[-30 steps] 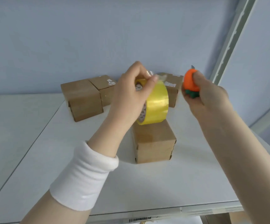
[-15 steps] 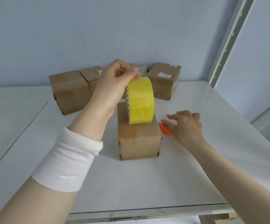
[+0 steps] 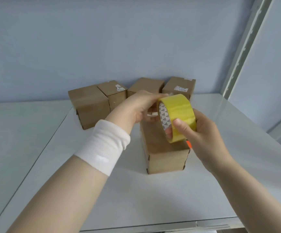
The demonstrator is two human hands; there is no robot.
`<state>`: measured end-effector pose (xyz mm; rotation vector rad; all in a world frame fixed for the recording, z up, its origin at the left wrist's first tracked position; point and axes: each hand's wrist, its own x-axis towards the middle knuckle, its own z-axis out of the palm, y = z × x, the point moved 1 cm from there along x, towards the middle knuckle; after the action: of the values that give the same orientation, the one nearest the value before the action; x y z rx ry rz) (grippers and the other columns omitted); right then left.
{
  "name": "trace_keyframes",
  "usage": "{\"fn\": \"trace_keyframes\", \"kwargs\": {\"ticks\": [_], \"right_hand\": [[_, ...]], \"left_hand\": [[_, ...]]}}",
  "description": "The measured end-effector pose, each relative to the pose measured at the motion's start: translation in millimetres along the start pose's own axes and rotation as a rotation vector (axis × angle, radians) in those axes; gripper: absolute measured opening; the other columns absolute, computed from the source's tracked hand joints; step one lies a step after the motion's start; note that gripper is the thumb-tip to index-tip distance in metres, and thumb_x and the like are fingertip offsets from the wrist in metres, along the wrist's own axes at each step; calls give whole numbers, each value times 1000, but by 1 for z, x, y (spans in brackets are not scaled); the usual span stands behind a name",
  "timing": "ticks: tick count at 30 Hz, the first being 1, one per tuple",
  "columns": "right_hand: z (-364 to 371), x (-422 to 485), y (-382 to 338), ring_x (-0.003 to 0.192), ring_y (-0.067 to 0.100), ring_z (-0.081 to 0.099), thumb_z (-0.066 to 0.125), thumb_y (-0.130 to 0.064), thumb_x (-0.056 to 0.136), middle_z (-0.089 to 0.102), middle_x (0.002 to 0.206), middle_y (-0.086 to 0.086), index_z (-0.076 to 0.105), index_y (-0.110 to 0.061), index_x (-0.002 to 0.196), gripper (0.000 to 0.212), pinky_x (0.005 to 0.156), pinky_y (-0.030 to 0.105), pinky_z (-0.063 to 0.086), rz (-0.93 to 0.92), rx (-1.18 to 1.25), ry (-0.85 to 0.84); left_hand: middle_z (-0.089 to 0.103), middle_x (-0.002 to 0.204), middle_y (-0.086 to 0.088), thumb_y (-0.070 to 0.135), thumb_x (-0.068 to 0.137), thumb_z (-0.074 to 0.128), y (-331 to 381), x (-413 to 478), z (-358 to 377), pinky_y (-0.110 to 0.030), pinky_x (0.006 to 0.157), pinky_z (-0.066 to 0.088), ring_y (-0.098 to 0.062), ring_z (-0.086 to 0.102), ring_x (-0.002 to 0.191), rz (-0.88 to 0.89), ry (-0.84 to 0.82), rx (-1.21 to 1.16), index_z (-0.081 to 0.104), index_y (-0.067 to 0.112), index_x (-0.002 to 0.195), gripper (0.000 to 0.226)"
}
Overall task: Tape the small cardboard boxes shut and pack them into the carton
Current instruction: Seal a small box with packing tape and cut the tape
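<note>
While the right hand (image 3: 202, 137) grips the yellow tape roll (image 3: 178, 113) just above the near cardboard box (image 3: 163, 148), thumb outside and fingers through the core, the left hand (image 3: 141, 106) pinches its top edge. Behind that box, four more boxes (image 3: 90, 106) line the pale blue wall (image 3: 102, 39) on the white tabletop (image 3: 136, 199); a white slotted post (image 3: 244, 47) rises to its right.

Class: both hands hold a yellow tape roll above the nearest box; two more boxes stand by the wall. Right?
No: the head view shows four boxes by the wall, not two. The left hand and right hand do hold the tape roll above the nearest box.
</note>
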<state>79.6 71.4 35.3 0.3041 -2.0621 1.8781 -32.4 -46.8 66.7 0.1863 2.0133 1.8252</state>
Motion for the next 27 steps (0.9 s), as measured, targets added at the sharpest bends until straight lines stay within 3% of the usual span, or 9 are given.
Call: {"fn": "trace_keyframes", "kwargs": {"ticks": [4, 7, 11, 14, 17, 19, 21, 23, 27], "right_hand": [[-7, -2, 14, 98, 16, 66, 68, -59, 70, 70, 102, -2, 58, -20, 112, 57, 83, 35, 53, 118, 64, -40], [-2, -7, 25, 101, 8, 64, 68, -44, 77, 72, 101, -10, 62, -26, 104, 33, 94, 40, 49, 123, -98, -19], [12, 13, 23, 69, -9, 61, 60, -35, 85, 68, 69, -25, 60, -23, 88, 12, 71, 21, 47, 83, -251, 241], [25, 27, 22, 61, -3, 62, 60, -40, 84, 69, 62, -13, 59, -15, 88, 26, 66, 25, 50, 62, -200, 432], [35, 28, 24, 61, 7, 60, 61, -45, 81, 68, 65, -2, 57, -15, 79, 30, 62, 25, 48, 43, -168, 579], [35, 27, 25, 55, 1, 57, 63, -42, 83, 65, 57, -11, 56, -19, 73, 26, 56, 16, 45, 24, -168, 618], [34, 27, 25, 53, -1, 56, 63, -40, 83, 62, 52, -17, 57, -22, 72, 22, 52, 13, 44, 19, -169, 612], [35, 28, 24, 51, -3, 55, 63, -38, 84, 61, 51, -20, 56, -22, 73, 20, 50, 10, 42, 21, -170, 586], [35, 28, 24, 53, -6, 53, 61, -39, 85, 59, 53, -26, 53, -27, 72, 19, 50, 7, 39, 22, -199, 555]], "left_hand": [[60, 61, 4, 14, 89, 61, -1, 15, -6, -21, 55, 51, -9, 56, 58, 4, -40, 48, 60, 16, 79, 10], [57, 48, 10, 9, 90, 58, -8, 33, -9, -17, 54, 49, -1, 54, 45, 71, -3, 139, 55, 19, 67, 26], [60, 66, 1, 2, 90, 52, -27, 51, -12, -21, 64, 45, 1, 57, 43, 107, 35, 206, 57, 18, 70, 25], [67, 85, -13, 3, 86, 53, -44, 58, -13, -31, 74, 49, -20, 61, 72, 86, 48, 246, 63, 19, 73, 23], [65, 83, -10, 4, 84, 58, -51, 63, -13, -25, 64, 46, -21, 56, 73, 91, 56, 248, 62, 20, 67, 24], [62, 73, -3, 6, 83, 62, -51, 64, -14, -21, 56, 45, -16, 55, 66, 102, 48, 261, 62, 21, 65, 24], [61, 73, -1, 9, 84, 64, -50, 63, -14, -23, 60, 47, -15, 55, 67, 98, 18, 292, 64, 20, 70, 17], [64, 81, -3, 15, 86, 64, -49, 61, -15, -23, 66, 49, -16, 58, 75, 78, -20, 335, 68, 18, 85, 5], [61, 109, -5, 28, 88, 61, -45, 62, -15, -25, 70, 45, -20, 58, 100, 51, -68, 485, 61, 18, 117, 30]]}}
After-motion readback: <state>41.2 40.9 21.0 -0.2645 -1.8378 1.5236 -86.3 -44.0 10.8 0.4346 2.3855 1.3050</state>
